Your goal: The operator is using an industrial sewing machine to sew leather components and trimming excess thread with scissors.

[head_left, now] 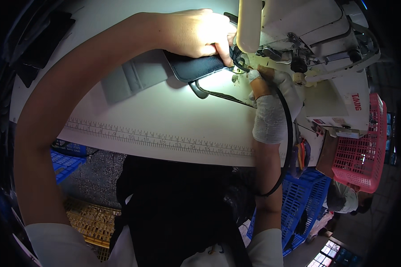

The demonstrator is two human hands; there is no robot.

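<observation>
A dark padded fabric piece (194, 67) lies on the white table beside the sewing area of a sewing machine (316, 26). A grey panel (136, 76) extends from it to the left. My left hand (198, 33) grips the dark piece from above, with its fingers bent down over the edge nearest the machine. My right hand (276, 86), in a white fingerless covering, is closed by the needle area around a long black binding strip (290, 133). That strip loops down past my right forearm. Some right fingertips and the needle itself are hard to make out.
A ruler scale (165, 141) runs along the front of the table (107, 129). At the right stand a pink basket (358, 151) and blue crates (305, 200). A yellow crate (91, 218) sits low left. Dark pieces (42, 42) lie far left.
</observation>
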